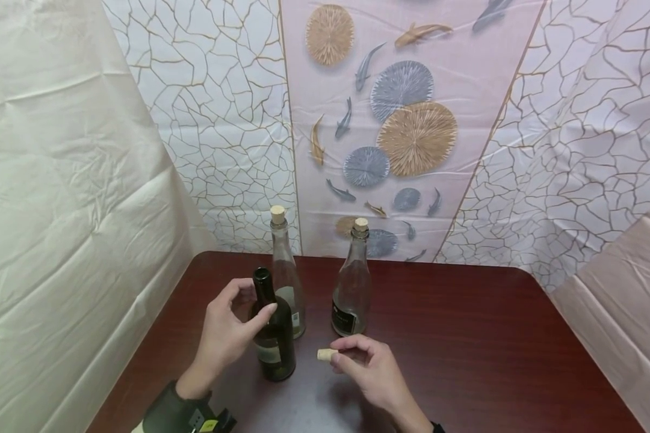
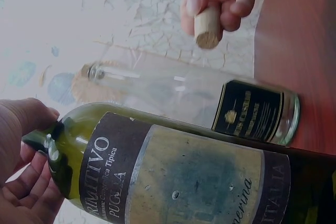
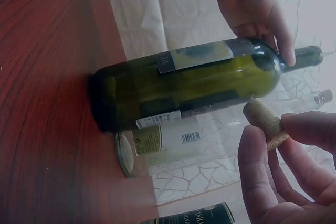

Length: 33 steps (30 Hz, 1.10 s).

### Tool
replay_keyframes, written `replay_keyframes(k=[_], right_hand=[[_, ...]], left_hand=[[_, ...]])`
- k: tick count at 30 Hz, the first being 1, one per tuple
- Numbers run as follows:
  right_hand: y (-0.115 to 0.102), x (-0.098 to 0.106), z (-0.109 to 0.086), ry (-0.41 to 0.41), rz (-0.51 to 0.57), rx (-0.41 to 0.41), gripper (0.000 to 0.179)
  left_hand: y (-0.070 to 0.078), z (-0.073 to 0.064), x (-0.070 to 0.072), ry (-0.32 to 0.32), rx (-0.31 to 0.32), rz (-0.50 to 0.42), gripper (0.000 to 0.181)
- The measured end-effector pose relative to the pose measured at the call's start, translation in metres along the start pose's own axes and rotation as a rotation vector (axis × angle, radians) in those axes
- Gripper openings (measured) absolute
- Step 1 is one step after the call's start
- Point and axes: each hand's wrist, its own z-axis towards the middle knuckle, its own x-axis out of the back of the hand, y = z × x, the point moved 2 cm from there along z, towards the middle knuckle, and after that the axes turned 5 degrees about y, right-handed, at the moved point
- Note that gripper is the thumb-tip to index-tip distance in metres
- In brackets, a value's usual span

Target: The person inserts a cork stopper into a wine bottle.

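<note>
A dark green wine bottle point(image 1: 275, 337) with an uncorked mouth stands on the table. My left hand point(image 1: 226, 329) holds it around the base of its neck, thumb on the near side. In the left wrist view its label point(image 2: 194, 174) faces the camera. To its right, my right hand point(image 1: 372, 371) pinches a cork point(image 1: 327, 355) between thumb and fingers, apart from the bottle. The right wrist view shows the cork point(image 3: 262, 121) close up in the fingertips. Behind the green bottle is a clear bottle point(image 1: 284, 258) with a cork in its top, partly hidden.
Another clear corked bottle point(image 1: 353, 282) with a black label stands behind my right hand. All three bottles are on a dark red-brown table point(image 1: 466, 337). Patterned cloth point(image 1: 233, 120) hangs along the table's far edge, and plain cloth point(image 1: 59, 210) hangs on the left.
</note>
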Motion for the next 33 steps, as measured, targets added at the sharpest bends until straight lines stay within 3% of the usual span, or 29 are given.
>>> replay_keyframes(k=[6,13,23,26,29,33], right_hand=[[-0.002,0.0,0.002,0.01,-0.013,0.006,0.031],[-0.004,0.001,0.004,0.046,-0.027,0.037,0.021],[-0.006,0.007,0.006,0.078,-0.067,0.148,0.017],[-0.008,0.01,0.006,0.093,-0.092,0.144,0.016],[-0.009,0.012,0.005,0.085,-0.139,0.124,0.016],[-0.013,0.014,0.006,0.038,-0.269,0.157,0.014]], left_hand=[[0.005,-0.002,-0.012,-0.049,-0.035,-0.052,0.038],[0.015,-0.002,-0.027,-0.053,-0.041,-0.084,0.039],[0.055,0.001,-0.032,-0.071,-0.056,-0.121,0.038],[0.053,0.0,-0.036,-0.068,-0.065,-0.129,0.038],[0.041,-0.002,-0.042,-0.061,-0.076,-0.134,0.038],[0.026,-0.003,-0.049,-0.068,-0.088,-0.127,0.037]])
